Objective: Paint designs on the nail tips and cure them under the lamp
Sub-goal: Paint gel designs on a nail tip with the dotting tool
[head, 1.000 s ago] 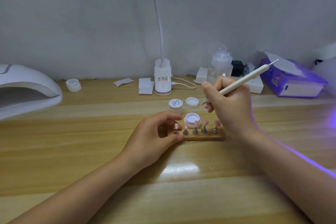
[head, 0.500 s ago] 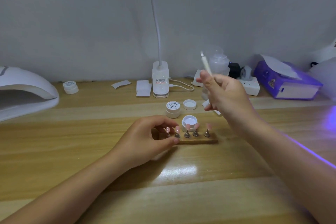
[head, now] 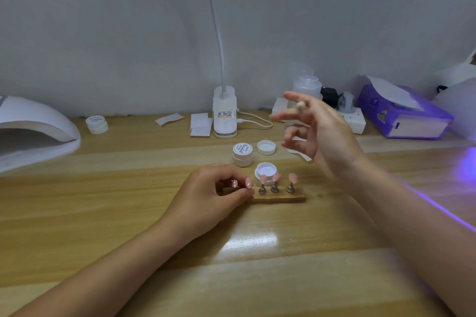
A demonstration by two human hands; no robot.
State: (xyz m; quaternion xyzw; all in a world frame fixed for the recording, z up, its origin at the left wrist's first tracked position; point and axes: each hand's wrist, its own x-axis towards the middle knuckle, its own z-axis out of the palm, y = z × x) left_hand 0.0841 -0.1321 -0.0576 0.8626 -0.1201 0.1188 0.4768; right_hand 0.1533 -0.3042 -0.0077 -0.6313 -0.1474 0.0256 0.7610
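Note:
A wooden strip (head: 283, 198) lies at the middle of the desk and carries several pink nail tips (head: 292, 177) on small metal stands. My left hand (head: 211, 193) grips the strip's left end, thumb in front and fingers curled behind two of the tips. Raised above and to the right of the strip, my right hand (head: 316, 134) is blurred. It holds a white painting pen (head: 300, 105) between its fingers, and the pen points roughly at the camera. An open jar of white gel (head: 266, 170) stands just behind the tips. The white curing lamp (head: 38, 131) sits at the far left.
A closed gel jar (head: 242, 153) and a loose lid (head: 266, 147) stand behind the open jar. Along the wall are another jar (head: 97, 124), paper pieces (head: 198, 123), a desk lamp base (head: 224, 116), a clear pump bottle (head: 306, 82), a power strip (head: 355, 121) and a purple tissue box (head: 407, 116).
My right hand has lifted away from the nail tips and turned the pen from slanting back to the right to pointing nearly at the camera. The left hand keeps its grip on the strip.

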